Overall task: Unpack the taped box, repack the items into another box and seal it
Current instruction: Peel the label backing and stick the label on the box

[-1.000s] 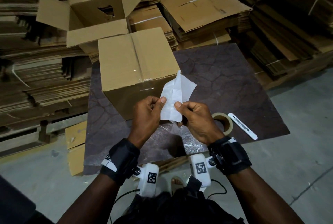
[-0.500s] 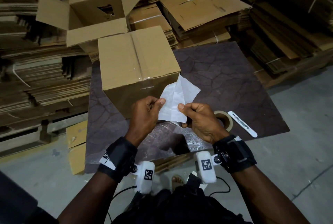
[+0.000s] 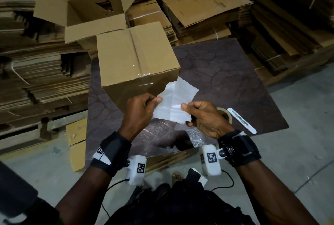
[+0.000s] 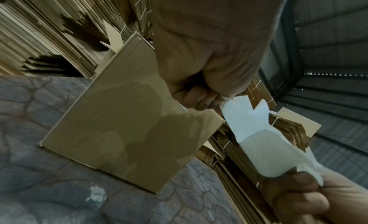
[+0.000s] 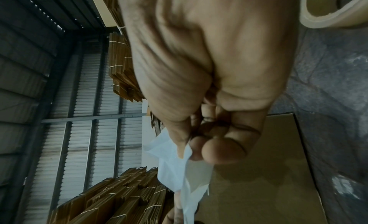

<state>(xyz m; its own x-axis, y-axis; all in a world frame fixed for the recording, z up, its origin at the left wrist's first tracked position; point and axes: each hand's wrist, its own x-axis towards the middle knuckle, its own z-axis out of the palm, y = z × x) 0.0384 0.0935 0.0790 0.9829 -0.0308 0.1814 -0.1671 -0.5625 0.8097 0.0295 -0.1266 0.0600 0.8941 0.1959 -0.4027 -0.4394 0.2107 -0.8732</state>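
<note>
A closed brown box (image 3: 133,56) sealed with clear tape stands on the dark board (image 3: 226,80). Behind it, an open box (image 3: 94,6) with raised flaps has a hole in its wall. Both hands hold a white folded sheet (image 3: 174,104) just in front of the closed box. My left hand (image 3: 142,109) pinches its left edge between thumb and fingers; my right hand (image 3: 202,116) pinches its right edge. The sheet (image 4: 259,140) spans between both hands in the left wrist view, and the sheet (image 5: 179,172) hangs from the right fingers in the right wrist view.
A tape roll (image 3: 225,114) and a white box cutter (image 3: 242,120) lie on the board right of my right hand. Clear plastic wrap (image 3: 162,134) lies at the board's near edge. Stacks of flattened cardboard (image 3: 198,7) surround the board. Grey concrete floor (image 3: 298,143) lies to the right.
Both hands have pulled slightly apart, spreading the white sheet wider and flatter. The boxes, tape roll and cutter have not moved.
</note>
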